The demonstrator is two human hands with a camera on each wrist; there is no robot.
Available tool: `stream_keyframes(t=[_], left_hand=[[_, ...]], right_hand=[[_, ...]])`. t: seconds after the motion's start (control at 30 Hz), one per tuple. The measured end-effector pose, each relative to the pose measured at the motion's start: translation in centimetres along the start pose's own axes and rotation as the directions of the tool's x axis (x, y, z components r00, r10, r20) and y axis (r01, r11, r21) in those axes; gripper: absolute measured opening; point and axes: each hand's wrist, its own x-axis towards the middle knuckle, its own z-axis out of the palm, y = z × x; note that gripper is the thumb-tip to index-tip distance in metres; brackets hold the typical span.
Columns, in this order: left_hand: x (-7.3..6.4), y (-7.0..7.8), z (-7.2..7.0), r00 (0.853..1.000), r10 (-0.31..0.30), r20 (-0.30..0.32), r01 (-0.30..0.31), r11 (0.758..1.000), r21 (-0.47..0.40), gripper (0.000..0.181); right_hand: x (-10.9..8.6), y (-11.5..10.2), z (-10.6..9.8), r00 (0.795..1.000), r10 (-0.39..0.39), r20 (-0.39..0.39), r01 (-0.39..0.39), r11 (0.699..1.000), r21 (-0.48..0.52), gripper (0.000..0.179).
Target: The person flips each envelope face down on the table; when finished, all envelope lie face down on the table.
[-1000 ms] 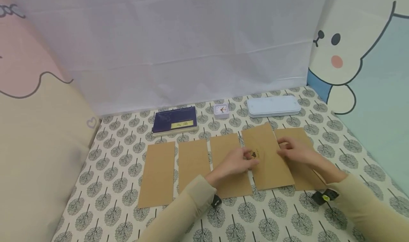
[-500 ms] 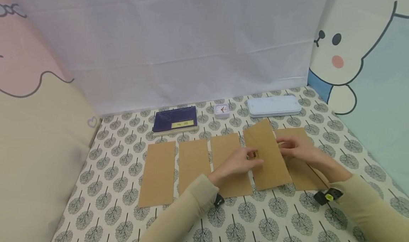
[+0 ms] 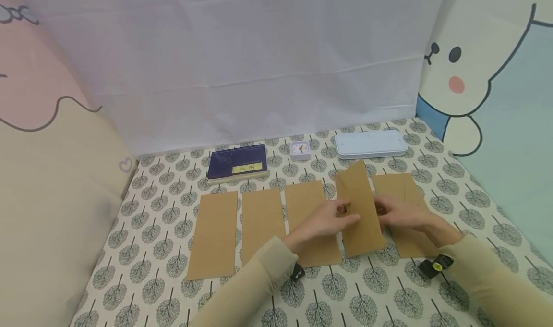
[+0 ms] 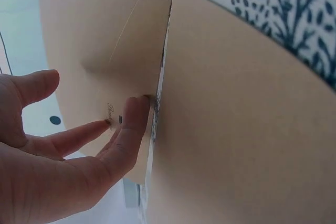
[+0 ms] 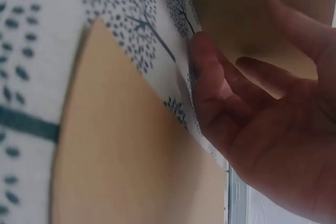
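Three flat brown cards (image 3: 214,236) are lined up left of the fingers of the left hand (image 3: 318,221), loosely spread and set against the raised card (image 3: 364,204), which is tipped up between both hands, long axis running near to far. Its lifted right edge is backed by the right hand (image 3: 402,215), thumb apart, nothing clamped; looks plain brown, bit bowed, tiny dark print (image 4: 110,111) by the left fingertips.
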Motion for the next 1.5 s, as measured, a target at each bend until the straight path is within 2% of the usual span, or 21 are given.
stream_keyframes(t=[0.2, 0.4, 0.47, 0.67, 0.87, 1.03, 1.23, 1.43, 1.5], left_hand=[[-0.4, 0.4, 0.0, 1.0, 0.007, -0.005, -0.007, 0.999, -0.047, 0.06], [-0.3, 0.5, 0.1, 1.0, 0.021, -0.007, -0.021, 0.994, -0.107, 0.058], [-0.2, 0.5, 0.1, 1.0, 0.025, -0.007, -0.026, 0.99, -0.136, 0.058], [-0.2, 0.5, 0.0, 0.999, 0.043, -0.02, -0.046, 0.982, -0.182, 0.058], [-0.4, 0.8, -0.1, 0.999, 0.045, -0.029, -0.05, 0.975, -0.214, 0.06], [-0.7, 1.1, -0.1, 0.998, 0.046, -0.039, -0.055, 0.961, -0.272, 0.056], [-1.0, 1.6, 0.0, 0.998, 0.03, -0.057, -0.051, 0.912, -0.408, 0.052], [-1.5, 1.9, -0.2, 0.993, 0.019, -0.115, -0.059, 0.932, -0.357, 0.05], [-1.5, 1.9, -0.1, 0.992, 0.034, -0.124, -0.079, 0.924, -0.375, 0.049]], right_hand=[[0.2, -0.4, 0.4, 0.999, -0.023, 0.046, 0.021, 0.999, 0.037, 0.056], [0.2, -0.8, 0.7, 0.999, 0.038, 0.03, -0.04, 0.997, 0.072, 0.074], [0.3, -0.9, 0.7, 0.999, 0.036, 0.031, -0.039, 0.996, 0.077, 0.078], [0.5, -1.1, 1.0, 1.0, 0.003, 0.025, -0.005, 0.997, 0.082, 0.077], [0.4, -1.3, 0.8, 1.0, 0.017, 0.026, -0.02, 0.995, 0.096, 0.076], [0.3, -1.2, 0.6, 0.999, 0.028, 0.033, -0.031, 0.994, 0.108, 0.077], [0.3, -1.3, 0.6, 0.999, 0.023, 0.036, -0.029, 0.984, 0.174, 0.075], [0.2, -1.5, 0.8, 0.998, 0.066, 0.001, -0.065, 0.981, 0.185, 0.074], [0.1, -1.6, 0.8, 0.997, 0.071, -0.008, -0.068, 0.982, 0.177, 0.074]])
